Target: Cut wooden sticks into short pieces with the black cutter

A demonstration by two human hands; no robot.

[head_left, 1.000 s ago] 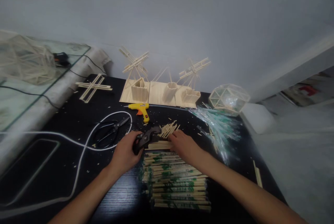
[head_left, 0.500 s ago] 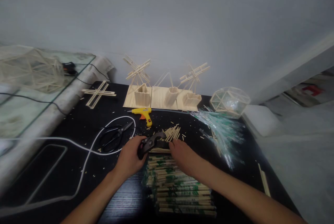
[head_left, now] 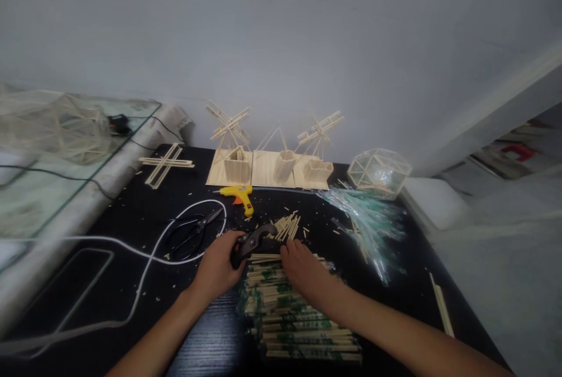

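Observation:
Dark pruning shears [head_left: 249, 244] with a hooked jaw are gripped in my left hand [head_left: 220, 260], the jaw pointing right. My right hand [head_left: 307, 271] bends over the far edge of a stack of chopsticks in green-printed wrappers [head_left: 302, 324]. Its fingers are curled down and drawn together; whatever is under the fingertips is hidden. Some bare chopsticks [head_left: 264, 257] lie at the far edge of the stack, between the two hands. Just beyond the fingertips is a small heap of short cut sticks [head_left: 287, 226].
A yellow glue gun [head_left: 239, 195], black-handled scissors [head_left: 193, 230] and a white cable [head_left: 153, 248] lie on the dark table. Stick models on wooden bases [head_left: 230, 177] line the wall side. Empty wrappers [head_left: 369, 219] and a stick polyhedron [head_left: 380, 172] are at right.
My right hand has shifted slightly left and down over the bare chopsticks. The left hand keeps the shears in nearly the same place. The view has moved a little.

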